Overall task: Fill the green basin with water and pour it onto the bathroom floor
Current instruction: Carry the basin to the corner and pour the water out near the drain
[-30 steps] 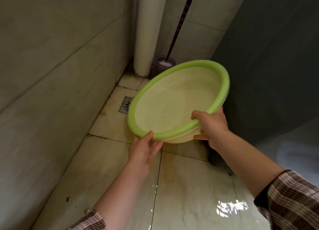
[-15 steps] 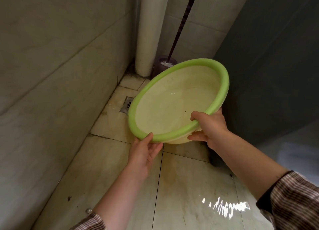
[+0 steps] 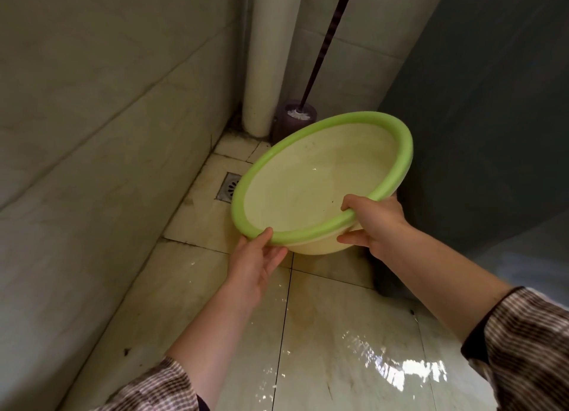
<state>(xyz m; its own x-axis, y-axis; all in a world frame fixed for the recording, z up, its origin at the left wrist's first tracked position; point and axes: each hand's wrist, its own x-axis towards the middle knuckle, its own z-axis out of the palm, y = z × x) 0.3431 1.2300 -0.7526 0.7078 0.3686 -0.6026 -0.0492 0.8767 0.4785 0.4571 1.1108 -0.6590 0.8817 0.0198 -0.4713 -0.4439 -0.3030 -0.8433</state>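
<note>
Hanging in the air above the bathroom floor (image 3: 191,302), the green basin (image 3: 405,158) is tilted, its left near rim lowest. It is hemmed in by a tiled wall (image 3: 92,133) on the left and a grey panel (image 3: 492,118) close on the right. Behind it, a white pipe (image 3: 264,56) and a brush holder (image 3: 292,122) fill the corner. The drain (image 3: 229,187) peeks out past the left rim. The basin's pale inside shows only a small glint, and how much water it holds cannot be told. Water (image 3: 400,367) shines on the near tiles. The left hand (image 3: 255,266) grips the near rim, thumb on top and fingers (image 3: 277,256) underneath. The right hand (image 3: 377,225) hooks its thumb over the rim, its fingers clasped below.
</note>
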